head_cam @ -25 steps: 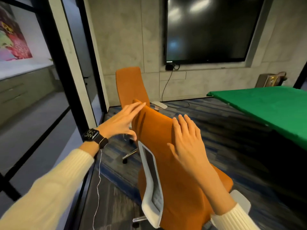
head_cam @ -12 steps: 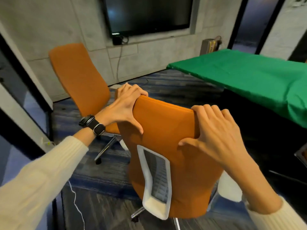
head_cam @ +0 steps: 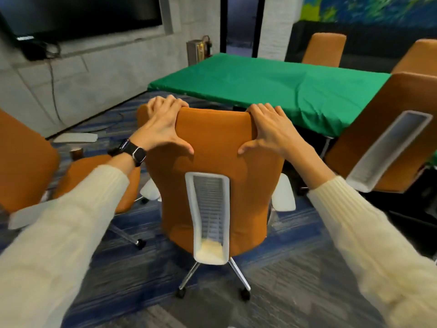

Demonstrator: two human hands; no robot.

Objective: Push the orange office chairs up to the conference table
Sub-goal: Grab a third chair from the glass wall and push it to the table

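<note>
An orange office chair (head_cam: pixel 214 147) with a white spine and white armrests stands right in front of me, its back toward me and facing the conference table (head_cam: pixel 272 84), which is covered in green cloth. My left hand (head_cam: pixel 163 125) grips the top left corner of the backrest. My right hand (head_cam: pixel 269 130) grips the top right corner. A gap of carpet lies between the chair and the table edge. A second orange chair (head_cam: pixel 26 162) stands at my left, turned away from the table.
Another orange chair (head_cam: pixel 387 138) leans close on my right by the table's near edge. Two more orange chairs (head_cam: pixel 325 49) stand at the table's far side. A dark wall screen (head_cam: pixel 78 15) with hanging cables is at the left. A metal bin (head_cam: pixel 197 52) stands by the wall.
The chair has swung round so its back now faces me squarely and its seat faces the table. Both hands, first hovering, now clasp the backrest top. My view turned right.
</note>
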